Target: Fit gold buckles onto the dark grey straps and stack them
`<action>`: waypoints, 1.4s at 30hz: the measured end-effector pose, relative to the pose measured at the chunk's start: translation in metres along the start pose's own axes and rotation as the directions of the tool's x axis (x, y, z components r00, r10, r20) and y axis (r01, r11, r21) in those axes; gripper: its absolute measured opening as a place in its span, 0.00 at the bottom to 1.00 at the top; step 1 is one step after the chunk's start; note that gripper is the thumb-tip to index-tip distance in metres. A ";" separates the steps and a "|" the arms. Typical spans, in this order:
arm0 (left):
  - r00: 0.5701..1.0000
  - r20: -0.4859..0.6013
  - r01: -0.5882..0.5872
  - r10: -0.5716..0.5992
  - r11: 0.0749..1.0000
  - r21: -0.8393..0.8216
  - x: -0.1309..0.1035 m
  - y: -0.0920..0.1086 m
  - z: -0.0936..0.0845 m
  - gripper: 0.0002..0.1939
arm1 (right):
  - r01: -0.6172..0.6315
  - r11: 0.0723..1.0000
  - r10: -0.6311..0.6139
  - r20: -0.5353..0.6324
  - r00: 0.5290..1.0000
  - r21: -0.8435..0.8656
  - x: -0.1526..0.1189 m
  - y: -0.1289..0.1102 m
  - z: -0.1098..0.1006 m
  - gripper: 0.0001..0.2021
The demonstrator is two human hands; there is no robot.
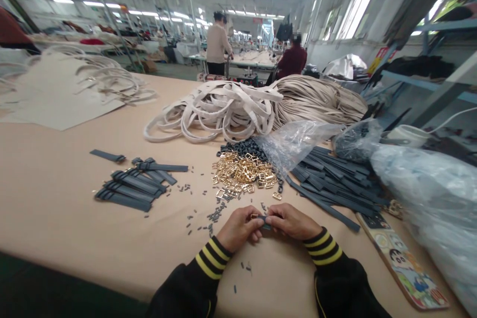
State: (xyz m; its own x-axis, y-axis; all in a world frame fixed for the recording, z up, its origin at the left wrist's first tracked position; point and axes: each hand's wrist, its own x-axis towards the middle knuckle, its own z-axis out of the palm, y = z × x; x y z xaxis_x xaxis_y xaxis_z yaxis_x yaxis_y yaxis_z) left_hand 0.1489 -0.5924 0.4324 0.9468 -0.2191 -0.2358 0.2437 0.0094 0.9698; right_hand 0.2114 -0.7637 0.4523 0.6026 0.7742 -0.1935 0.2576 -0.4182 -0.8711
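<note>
Near the table's front, my left hand (240,226) and my right hand (292,221) meet, both pinching a short dark blue-grey strap (265,223). A bit of gold metal, apparently a buckle, shows at the strap's left end by my left fingers; most of the strap is covered by my fingers. Just beyond my hands lies a heap of gold buckles (244,169), with dark rings (242,149) piled behind it. Small dark offcut-like pieces (216,213) are scattered left of my hands. Further left rests a stack of straps with folded ends (130,189).
Loose flat dark straps (335,184) lie to the right, partly under clear plastic (290,144). A cartoon-patterned phone case (406,263) sits beside a big plastic bag (428,198). Pale strap coils (227,109) fill the back. Beige sheets (63,89) lie far left. Two people work beyond.
</note>
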 end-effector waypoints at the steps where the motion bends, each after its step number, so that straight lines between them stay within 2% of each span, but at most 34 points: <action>1: 1.000 0.011 -0.003 0.003 1.000 -0.005 0.000 -0.001 0.000 0.14 | -0.005 1.000 0.005 0.007 1.000 0.006 0.000 0.001 -0.001 0.13; 6: 1.000 -0.007 -0.012 0.012 1.000 -0.001 0.000 -0.001 0.003 0.11 | -0.022 0.998 0.019 0.065 0.998 0.053 0.000 -0.002 -0.003 0.14; 10: 0.997 -0.067 -0.041 0.039 0.999 -0.029 -0.001 0.003 0.004 0.11 | 0.019 1.000 -0.019 0.033 0.999 0.012 -0.001 -0.009 -0.007 0.16; 13: 0.994 -0.096 -0.049 0.044 0.998 -0.050 -0.001 0.004 0.004 0.12 | 0.051 0.998 -0.050 0.032 0.998 -0.023 -0.003 -0.012 -0.009 0.14; 19: 0.996 -0.083 -0.049 0.044 0.997 -0.057 0.001 -0.001 0.002 0.13 | 0.053 0.996 -0.053 0.009 0.999 -0.068 -0.001 -0.016 -0.008 0.11; 21: 0.996 -0.078 -0.043 0.037 0.996 -0.072 0.002 -0.002 0.002 0.13 | 0.025 0.992 -0.035 -0.074 0.997 -0.127 0.001 -0.013 -0.012 0.11; 22: 0.996 -0.080 -0.040 0.034 0.996 -0.082 0.003 -0.003 0.002 0.13 | -0.020 0.986 -0.007 -0.160 0.987 -0.165 0.003 -0.011 -0.016 0.12; 23: 0.996 -0.084 -0.038 0.030 0.995 -0.092 0.003 -0.004 0.002 0.13 | -0.093 0.974 0.036 -0.267 0.963 -0.205 0.005 -0.007 -0.021 0.13; 25: 0.995 -0.092 -0.035 0.026 0.994 -0.106 0.004 -0.004 0.002 0.12 | -0.288 0.914 0.130 -0.468 0.874 -0.285 0.010 0.003 -0.032 0.15; 27: 0.995 -0.096 -0.034 0.023 0.993 -0.113 0.004 -0.003 0.002 0.12 | -0.432 0.828 0.169 -0.575 0.801 -0.358 0.016 0.012 -0.041 0.16; 28: 0.995 -0.096 -0.033 0.022 0.993 -0.115 0.004 -0.002 0.002 0.12 | -0.463 0.797 0.170 -0.590 0.789 -0.389 0.019 0.015 -0.043 0.16; 31: 0.995 -0.101 -0.031 0.020 0.993 -0.113 0.003 0.001 0.002 0.11 | -0.447 0.784 0.138 -0.581 0.802 -0.431 0.028 0.018 -0.044 0.11; 37: 0.991 -0.132 -0.021 0.012 0.998 -0.064 0.003 0.004 0.003 0.10 | -0.370 0.803 0.085 -0.525 0.847 -0.467 0.034 0.016 -0.031 0.07; 40: 0.989 -0.147 -0.013 0.006 0.999 -0.048 0.004 0.004 0.004 0.10 | -0.356 0.805 0.061 -0.530 0.846 -0.474 0.031 0.011 -0.026 0.07; 42: 0.987 -0.159 -0.017 0.009 0.999 -0.051 0.005 0.004 0.004 0.10 | -0.323 0.839 0.036 -0.548 0.836 -0.437 0.025 0.004 -0.023 0.07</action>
State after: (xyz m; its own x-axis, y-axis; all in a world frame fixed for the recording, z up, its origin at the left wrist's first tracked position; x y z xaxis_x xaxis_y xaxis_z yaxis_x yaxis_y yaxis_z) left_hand 0.1534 -0.5974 0.4358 0.9703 -0.0613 -0.2339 0.2376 0.0634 0.9693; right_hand 0.2447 -0.7574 0.4544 0.9268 0.3717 0.0537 0.3517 -0.8088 -0.4714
